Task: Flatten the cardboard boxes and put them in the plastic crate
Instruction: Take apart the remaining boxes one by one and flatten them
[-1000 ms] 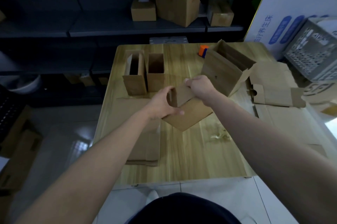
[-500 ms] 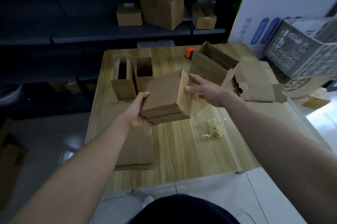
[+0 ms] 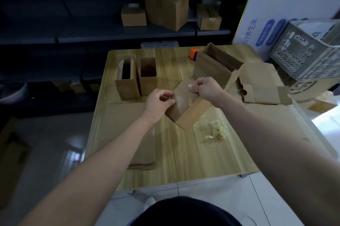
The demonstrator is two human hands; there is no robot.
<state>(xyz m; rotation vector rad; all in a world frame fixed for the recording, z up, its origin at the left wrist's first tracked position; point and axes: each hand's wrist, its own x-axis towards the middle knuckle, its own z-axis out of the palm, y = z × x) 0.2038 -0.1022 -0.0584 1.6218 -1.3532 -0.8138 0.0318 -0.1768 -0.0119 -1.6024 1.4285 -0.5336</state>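
Cardboard box (image 3: 184,113) gripped above table (image 3: 185,163) by left hand (image 3: 159,103) and right hand (image 3: 206,88); panels could be torn if wrenched

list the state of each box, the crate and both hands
held box, tilted, gripped in both hands, not flat
left hand, grips held box's left edge
right hand, pinches its top edge
left narrow box, upright, top open
right narrow box, upright, top open
large box, standing, top open
cut-out cardboard, lying flat on table
flat stack, lying on table
plastic crate, off the table, something white inside
shelf boxes, closed
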